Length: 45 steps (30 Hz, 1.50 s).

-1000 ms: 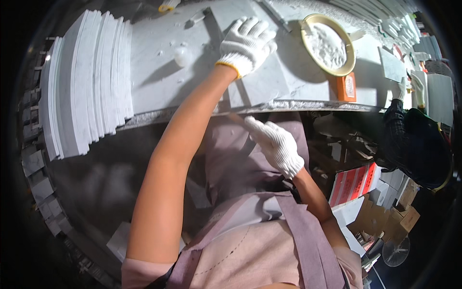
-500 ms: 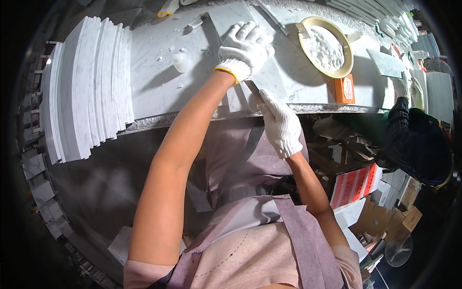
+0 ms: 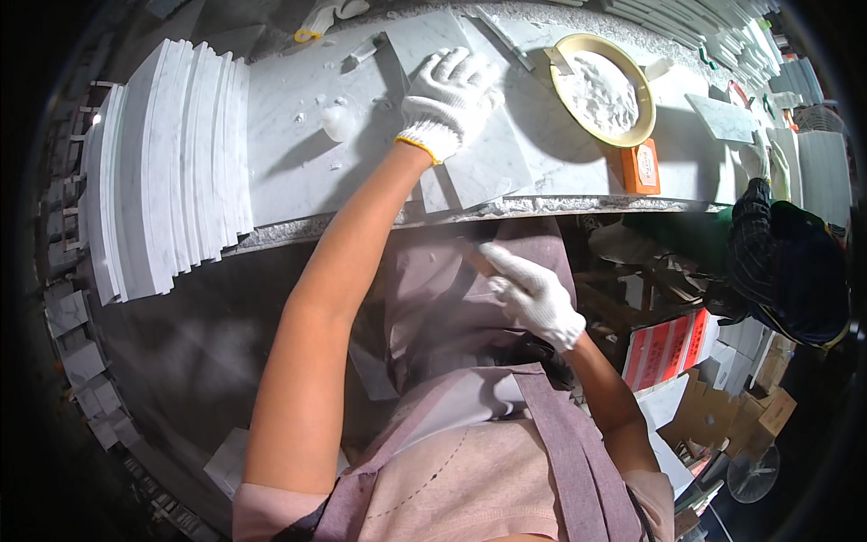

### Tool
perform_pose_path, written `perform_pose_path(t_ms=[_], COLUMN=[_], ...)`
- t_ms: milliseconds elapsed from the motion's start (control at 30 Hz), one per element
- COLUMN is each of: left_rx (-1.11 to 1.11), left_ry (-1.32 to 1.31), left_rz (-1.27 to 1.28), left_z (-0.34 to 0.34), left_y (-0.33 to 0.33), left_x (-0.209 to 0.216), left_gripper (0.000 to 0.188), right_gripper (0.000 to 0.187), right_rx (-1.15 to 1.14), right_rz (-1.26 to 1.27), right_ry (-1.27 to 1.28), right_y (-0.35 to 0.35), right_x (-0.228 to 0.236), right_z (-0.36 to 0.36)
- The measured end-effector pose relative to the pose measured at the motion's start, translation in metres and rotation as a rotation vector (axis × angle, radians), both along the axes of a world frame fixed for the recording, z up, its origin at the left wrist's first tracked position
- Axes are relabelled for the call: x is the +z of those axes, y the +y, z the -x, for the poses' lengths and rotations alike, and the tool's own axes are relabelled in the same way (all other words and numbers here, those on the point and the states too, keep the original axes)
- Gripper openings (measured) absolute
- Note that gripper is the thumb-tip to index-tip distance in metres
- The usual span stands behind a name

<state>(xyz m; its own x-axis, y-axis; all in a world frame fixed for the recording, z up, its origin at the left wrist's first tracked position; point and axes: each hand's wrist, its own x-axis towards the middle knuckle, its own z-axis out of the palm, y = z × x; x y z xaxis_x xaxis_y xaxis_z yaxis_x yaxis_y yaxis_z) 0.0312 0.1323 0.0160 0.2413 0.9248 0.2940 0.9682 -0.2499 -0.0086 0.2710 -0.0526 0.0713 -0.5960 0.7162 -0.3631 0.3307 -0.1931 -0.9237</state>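
My left hand (image 3: 449, 101), in a white knitted glove with a yellow cuff, lies with spread fingers on a grey-veined white marble tile (image 3: 492, 172). The tile rests at an angle on the worktop near its front edge. My right hand (image 3: 537, 298), also gloved in white, is closed around a thin flat tool like a putty knife (image 3: 477, 258). It is below the worktop edge, in front of my apron, and apart from the tile. The tool's blade is dark and blurred.
A cream bowl of white paste (image 3: 601, 95) stands right of the tile, with an orange box (image 3: 641, 167) beside it. Stacked marble tiles (image 3: 172, 172) fill the left end. A translucent cup (image 3: 340, 123) sits among white crumbs. At far right is another person (image 3: 799, 271) with gloved hands.
My right hand has drawn the tool back from the tile's front edge, down toward my body. My left hand stays on the tile, shifted slightly left.
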Motion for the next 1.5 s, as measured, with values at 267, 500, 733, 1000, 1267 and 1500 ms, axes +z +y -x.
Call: perform_pose_path(t_ms=[267,500,733,1000,1267,1500], left_rx=[-0.111,-0.104,-0.098,-0.074,0.059,0.072], left_ry=[-0.484,-0.286,-0.227,-0.232,-0.366,-0.437], left_rz=[-0.271,-0.041,-0.076,-0.086,0.071,-0.104], left_z=[-0.002,-0.024,-0.029,-0.038,-0.040,-0.052], left_y=[-0.101,-0.176,-0.176,-0.196,-0.221,-0.184], left_x=[0.007,0.013,0.024,0.036,0.037,0.032], left_gripper=[0.046,0.044,0.045,0.042,0.045,0.072], right_gripper=[0.048,0.026,0.025,0.029,0.029,0.026], right_rx=[-0.455,-0.552,-0.598,-0.705,-0.606,-0.620], right_rz=[0.681,0.615,0.540,0.380,0.128,0.133], right_ry=[0.281,0.310,0.256,0.204,0.033,0.043], right_y=[-0.019,-0.007,-0.002,0.001,0.031,0.033], right_x=[0.013,-0.012,-0.017,-0.015,-0.008,-0.021], right_z=[-0.069,-0.058,-0.069,-0.057,-0.041,-0.037])
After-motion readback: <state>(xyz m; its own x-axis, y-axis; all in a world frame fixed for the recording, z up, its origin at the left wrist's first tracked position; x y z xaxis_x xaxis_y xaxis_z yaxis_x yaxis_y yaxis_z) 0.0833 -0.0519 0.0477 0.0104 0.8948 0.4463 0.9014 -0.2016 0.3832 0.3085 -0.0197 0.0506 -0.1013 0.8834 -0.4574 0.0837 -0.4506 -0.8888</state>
